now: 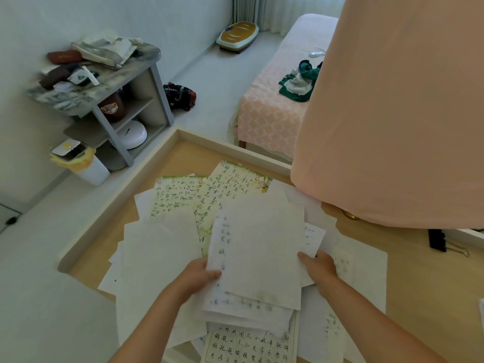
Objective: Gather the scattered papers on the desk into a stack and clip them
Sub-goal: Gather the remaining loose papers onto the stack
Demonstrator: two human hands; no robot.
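Many loose papers lie overlapping on the wooden desk [167, 163]. I hold a small bundle of white sheets [259, 247] with handwriting above the pile. My left hand [201, 276] grips its left edge, thumb on top. My right hand [318, 265] grips its right edge. Two green-patterned sheets [209, 195] with writing lie farther back. A grid sheet with large characters [248, 347] lies near the front edge. A black binder clip [437, 241] rests at the right, apart from the papers.
A large peach cloth [392, 113] hangs over the desk's right side. Beyond the desk stand a grey shelf unit [110, 82] with clutter, a white bin [81, 163], and a bed [275, 100] with green clothing.
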